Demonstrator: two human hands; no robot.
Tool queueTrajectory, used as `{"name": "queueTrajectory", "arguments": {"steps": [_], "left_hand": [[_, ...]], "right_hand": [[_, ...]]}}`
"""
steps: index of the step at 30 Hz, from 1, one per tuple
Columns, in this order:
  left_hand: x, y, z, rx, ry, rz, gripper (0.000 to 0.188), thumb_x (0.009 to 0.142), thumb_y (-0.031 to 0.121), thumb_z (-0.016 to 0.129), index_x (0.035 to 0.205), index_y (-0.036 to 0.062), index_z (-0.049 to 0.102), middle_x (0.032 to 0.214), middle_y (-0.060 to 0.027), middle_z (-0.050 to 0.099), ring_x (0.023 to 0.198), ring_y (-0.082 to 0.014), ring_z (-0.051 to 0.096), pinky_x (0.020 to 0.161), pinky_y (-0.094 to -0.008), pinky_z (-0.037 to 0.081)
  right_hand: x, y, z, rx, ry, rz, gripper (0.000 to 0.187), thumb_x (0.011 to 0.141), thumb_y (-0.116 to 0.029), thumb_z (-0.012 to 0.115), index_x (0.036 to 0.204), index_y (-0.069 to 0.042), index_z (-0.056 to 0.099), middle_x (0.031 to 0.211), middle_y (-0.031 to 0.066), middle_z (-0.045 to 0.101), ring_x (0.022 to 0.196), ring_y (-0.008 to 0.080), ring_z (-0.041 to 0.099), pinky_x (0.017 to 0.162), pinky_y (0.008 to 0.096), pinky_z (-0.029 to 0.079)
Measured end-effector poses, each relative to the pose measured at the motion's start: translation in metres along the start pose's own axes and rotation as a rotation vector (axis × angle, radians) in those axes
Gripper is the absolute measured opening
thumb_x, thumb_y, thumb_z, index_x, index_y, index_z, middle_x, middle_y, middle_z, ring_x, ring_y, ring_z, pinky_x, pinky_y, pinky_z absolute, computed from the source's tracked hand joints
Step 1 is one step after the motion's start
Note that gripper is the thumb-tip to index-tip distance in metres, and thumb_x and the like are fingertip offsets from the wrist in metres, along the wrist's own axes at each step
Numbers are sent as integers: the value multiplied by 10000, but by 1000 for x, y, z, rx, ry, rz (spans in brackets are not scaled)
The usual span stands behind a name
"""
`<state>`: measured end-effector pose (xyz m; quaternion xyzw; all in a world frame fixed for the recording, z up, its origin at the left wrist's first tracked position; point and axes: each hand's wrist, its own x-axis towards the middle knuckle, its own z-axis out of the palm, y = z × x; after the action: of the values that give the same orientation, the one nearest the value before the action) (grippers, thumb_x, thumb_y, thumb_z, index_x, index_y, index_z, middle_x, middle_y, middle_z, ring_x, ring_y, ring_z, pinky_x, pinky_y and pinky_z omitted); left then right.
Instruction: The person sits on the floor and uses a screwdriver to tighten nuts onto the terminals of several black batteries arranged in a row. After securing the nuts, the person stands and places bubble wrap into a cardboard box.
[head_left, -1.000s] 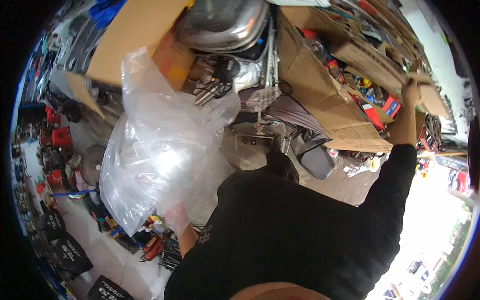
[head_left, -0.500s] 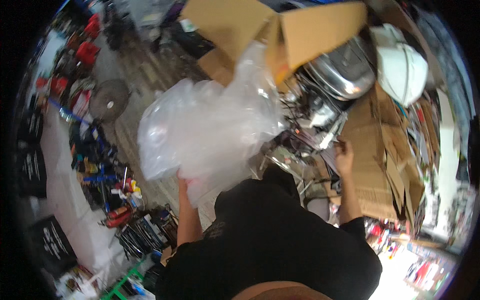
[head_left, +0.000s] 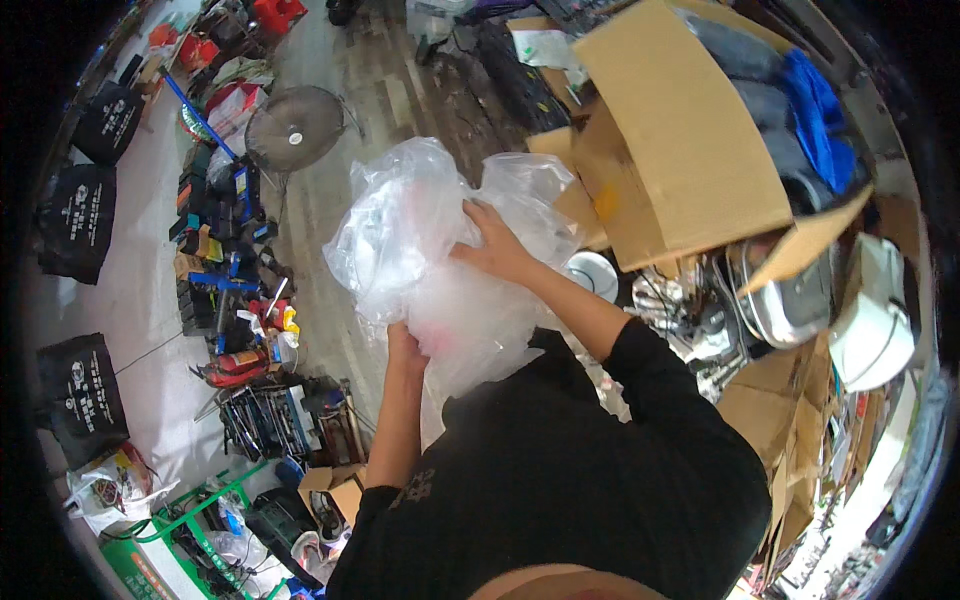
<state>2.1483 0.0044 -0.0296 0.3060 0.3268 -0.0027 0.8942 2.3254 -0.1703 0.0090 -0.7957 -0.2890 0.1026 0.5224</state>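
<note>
A large, crumpled, clear plastic bag (head_left: 400, 235) puffs out in front of me, with a loose part spreading to the right. My left hand (head_left: 405, 350) is closed around its lower side, the fingers partly wrapped in plastic. Higher up on the bag lies my right hand (head_left: 495, 245), thumb and fingers curled into the film with bag between them. A faint pinkish patch shows through the plastic near my left hand; what causes it I cannot make out.
An open cardboard box (head_left: 690, 150) stands at the right, beside a white bucket (head_left: 592, 275) and a white container (head_left: 872, 315). A round fan (head_left: 293, 130) is at the far left. Tools (head_left: 225, 285) line the left wall, near a green metal frame (head_left: 215, 500).
My right hand has come from the cardboard on the right to the plastic bag and taken hold of it. The view has shifted, so the box and fan appear farther right.
</note>
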Motion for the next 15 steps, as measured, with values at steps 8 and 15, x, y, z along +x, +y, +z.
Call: {"name": "queueTrajectory", "arguments": {"steps": [8,15], "left_hand": [[152,124,79,-176,-98,-62,510,1008,388,466,1376,35,499,1297,-136,599,1117,-264,629,914,-433,562],[259,246,133,-253,-235,7,521,962,373,489,1349,26,523,1268,-149,621,1088,-294,640,930,-473,553]], "right_hand": [[238,73,29,550,-434,423,608,953,-388,647,1415,-29,482,1328,87,588,1213,196,553,1021,342,442],[428,76,43,748,-620,546,641,964,-461,596,1429,-36,478,1354,117,580,1225,216,557,1018,350,450]]}}
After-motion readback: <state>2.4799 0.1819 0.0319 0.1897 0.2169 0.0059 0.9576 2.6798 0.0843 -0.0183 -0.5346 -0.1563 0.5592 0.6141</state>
